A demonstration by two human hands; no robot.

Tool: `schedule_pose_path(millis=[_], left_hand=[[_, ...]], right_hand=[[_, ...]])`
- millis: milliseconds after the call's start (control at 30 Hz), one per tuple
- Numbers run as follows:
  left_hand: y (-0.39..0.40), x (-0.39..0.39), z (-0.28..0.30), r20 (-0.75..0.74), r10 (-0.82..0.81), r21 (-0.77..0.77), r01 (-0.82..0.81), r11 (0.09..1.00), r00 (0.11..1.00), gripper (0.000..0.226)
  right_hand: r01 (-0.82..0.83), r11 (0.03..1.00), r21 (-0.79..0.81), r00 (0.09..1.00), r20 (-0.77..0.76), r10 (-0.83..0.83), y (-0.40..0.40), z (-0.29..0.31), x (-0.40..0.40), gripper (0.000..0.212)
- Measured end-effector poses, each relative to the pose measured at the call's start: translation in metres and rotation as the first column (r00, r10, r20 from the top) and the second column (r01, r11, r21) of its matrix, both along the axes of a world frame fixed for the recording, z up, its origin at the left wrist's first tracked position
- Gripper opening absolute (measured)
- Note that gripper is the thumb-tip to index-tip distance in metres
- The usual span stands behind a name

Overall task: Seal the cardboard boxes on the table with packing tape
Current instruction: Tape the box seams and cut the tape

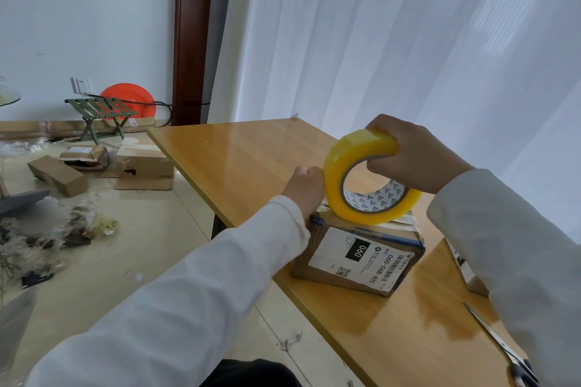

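We grip the tape roll (364,179) w/ our right hand (415,154): fingers curl over the top of the roll, thumb hooked thru its core. The roll stands on edge, its lower rim touching the top of the cardboard box (361,257), so the box lies directly under and a bit toward us from the right hand.

Our left hand (303,187) sits at the box's far-left top corner, just beside the roll's left rim, fingers curled in. Whether they pinch a tape end or just press the box, we can't tell; the roll and wrist hide the fingertips.

The box rests on the wooden table (239,160), near its left edge, approx. mid-length, tilted relative to the table edge. A white shipping label w/ barcode and "060" faces us on its near side; blue tape runs along its upper edge.

A second box (468,273) shows partly behind our right sleeve (515,248), to the right of the first one, apart from it. Scissors (500,345) lie on the table at the near right, well apart from both hands.

On the floor at left: several cardboard boxes (144,169) and plastic wrap scraps.
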State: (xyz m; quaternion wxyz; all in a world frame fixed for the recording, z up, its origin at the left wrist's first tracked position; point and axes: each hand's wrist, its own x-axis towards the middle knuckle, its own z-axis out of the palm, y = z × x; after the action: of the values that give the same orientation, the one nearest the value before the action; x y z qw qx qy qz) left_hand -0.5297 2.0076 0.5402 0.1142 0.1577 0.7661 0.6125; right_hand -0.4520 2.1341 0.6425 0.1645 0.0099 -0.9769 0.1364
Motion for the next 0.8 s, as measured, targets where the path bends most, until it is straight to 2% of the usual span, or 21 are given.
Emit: schedule_pose_path(millis=[67, 167, 267, 367, 467, 567, 633, 733, 800], left_hand=[[0.007, 0.002, -0.007, 0.008, -0.032, -0.107, 0.033, 0.994, 0.999, 0.036], [0.006, 0.007, -0.008, 0.065, -0.075, -0.136, 0.084, 0.987, 0.995, 0.035], [0.001, 0.008, -0.001, -0.002, -0.097, -0.262, 0.093, 0.961, 0.995, 0.032], [0.000, 0.006, 0.002, -0.023, -0.130, -0.399, 0.110, 0.910, 0.991, 0.030], [0.003, 0.013, 0.004, -0.015, -0.101, -0.399, 0.086, 0.913, 0.995, 0.034], [0.002, 0.013, 0.007, -0.015, -0.087, -0.418, 0.072, 0.905, 0.996, 0.041], [0.006, 0.009, 0.005, -0.016, -0.115, -0.467, 0.094, 0.879, 0.993, 0.035], [0.011, 0.010, 0.006, -0.082, -0.162, -0.547, 0.091, 0.832, 0.983, 0.032], [0.013, 0.011, 0.007, -0.097, -0.158, -0.565, 0.077, 0.821, 0.983, 0.034]], right_hand=[[-0.012, 0.999, -0.031, 0.999, 0.048, 0.013, 0.002, 0.002, 0.002, 0.036], [-0.011, 0.993, -0.118, 0.985, 0.169, 0.031, -0.001, 0.009, 0.006, 0.064], [-0.010, 0.987, -0.159, 0.990, 0.134, 0.032, -0.005, 0.010, 0.006, 0.068], [0.028, 0.999, -0.039, 1.000, 0.005, -0.028, -0.005, 0.008, 0.004, 0.071], [0.031, 0.994, 0.103, 0.999, -0.011, -0.030, -0.007, 0.011, 0.004, 0.055], [0.068, 0.962, 0.265, 0.995, 0.055, -0.086, 0.010, 0.024, 0.017, 0.056], [0.116, 0.929, 0.350, 0.979, 0.119, -0.167, 0.026, 0.030, 0.031, 0.057], [0.131, 0.920, 0.370, 0.968, 0.154, -0.200, 0.038, 0.029, 0.044, 0.059], [0.120, 0.903, 0.413, 0.964, 0.169, -0.206, 0.038, 0.029, 0.042, 0.070]])
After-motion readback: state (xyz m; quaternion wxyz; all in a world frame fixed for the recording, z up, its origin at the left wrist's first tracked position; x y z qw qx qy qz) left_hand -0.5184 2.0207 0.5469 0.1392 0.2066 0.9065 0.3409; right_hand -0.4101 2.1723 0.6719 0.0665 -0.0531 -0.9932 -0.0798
